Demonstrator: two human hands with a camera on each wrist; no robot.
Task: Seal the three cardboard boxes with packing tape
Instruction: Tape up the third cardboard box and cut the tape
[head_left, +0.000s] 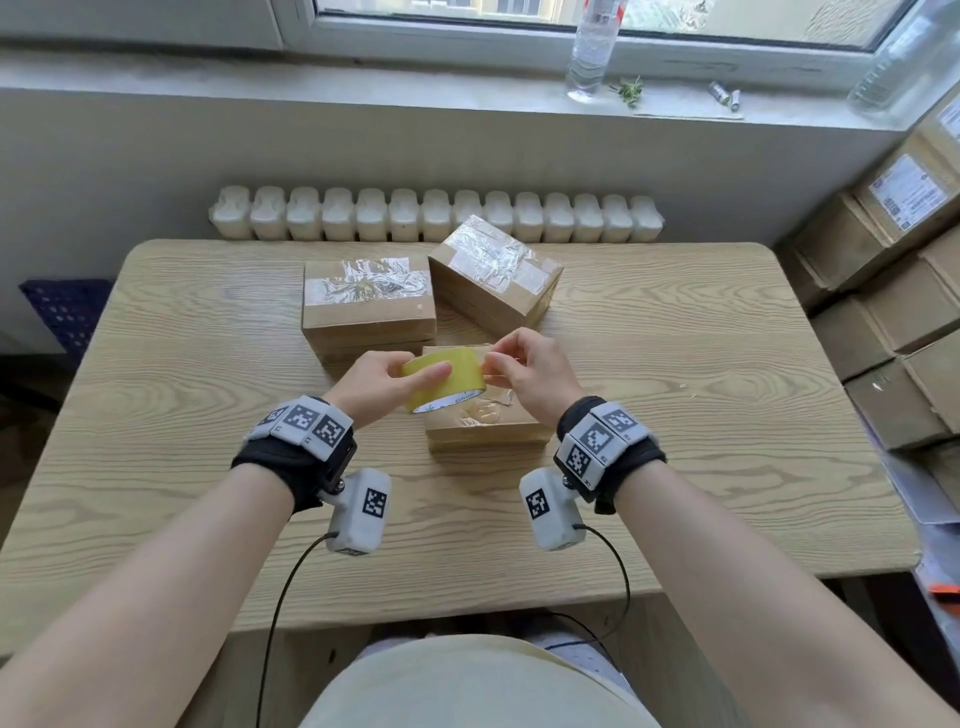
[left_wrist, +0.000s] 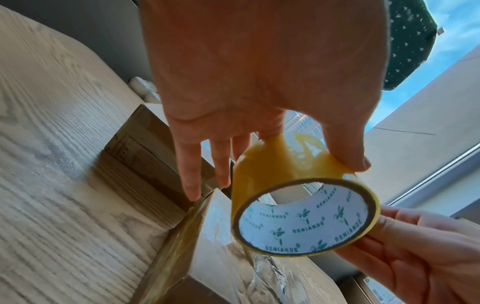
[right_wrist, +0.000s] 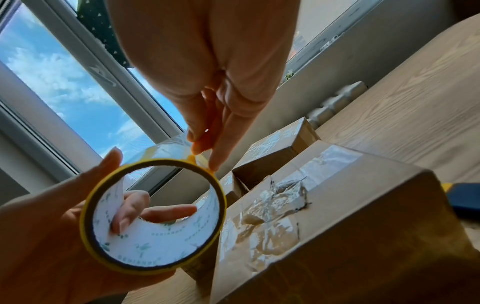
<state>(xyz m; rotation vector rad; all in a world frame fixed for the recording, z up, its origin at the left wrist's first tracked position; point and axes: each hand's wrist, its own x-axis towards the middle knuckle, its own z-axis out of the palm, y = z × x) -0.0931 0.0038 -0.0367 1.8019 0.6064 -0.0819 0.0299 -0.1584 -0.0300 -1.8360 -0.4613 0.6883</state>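
The left hand (head_left: 387, 382) grips the yellow packing tape roll (head_left: 444, 379) above the nearest cardboard box (head_left: 485, 423), probably to keep it steady while the right hand (head_left: 530, 371) pinches the free tape end. Only the wrist views show the printed core. Two taped boxes (head_left: 369, 306) stand behind on the table (head_left: 182, 415).

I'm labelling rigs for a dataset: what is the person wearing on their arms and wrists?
Bare forearms, no sleeves. Each wrist carries a black strap ringed with white blocks printed with black square tags. A white camera pod with its own tag hangs beneath each wrist, trailing a thin black cable.
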